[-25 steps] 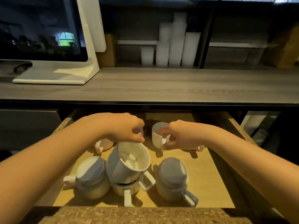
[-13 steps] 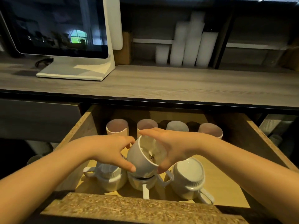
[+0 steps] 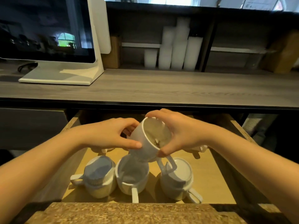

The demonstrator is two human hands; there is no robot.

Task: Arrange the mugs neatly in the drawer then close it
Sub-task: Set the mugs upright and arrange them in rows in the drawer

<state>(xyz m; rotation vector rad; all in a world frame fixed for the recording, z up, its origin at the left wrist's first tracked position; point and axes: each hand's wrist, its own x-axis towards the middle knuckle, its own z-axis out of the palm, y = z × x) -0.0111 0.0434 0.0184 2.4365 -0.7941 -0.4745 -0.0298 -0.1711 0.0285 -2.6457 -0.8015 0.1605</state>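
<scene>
An open wooden drawer (image 3: pixel 215 180) lies below the counter. Both hands hold one white mug (image 3: pixel 150 139) tilted in the air above the drawer, its mouth facing me and its handle pointing down to the right. My left hand (image 3: pixel 111 135) grips its left side, my right hand (image 3: pixel 179 133) its right side and rim. Under it, three white mugs stand in the front row: left mug (image 3: pixel 100 177), upright middle mug (image 3: pixel 131 177), right mug (image 3: pixel 178 177). More mugs at the back are mostly hidden behind my hands.
The grey counter (image 3: pixel 161 88) overhangs the drawer's back. A white monitor (image 3: pixel 48 38) stands on it at the left. Stacks of white cups (image 3: pixel 176 47) fill the shelf behind. The drawer's speckled front edge (image 3: pixel 123 212) is close to me.
The tilted mug has been lifted off the middle front mug it rested in; my right hand left a back-row mug and joined the left on it. The view tilted up.
</scene>
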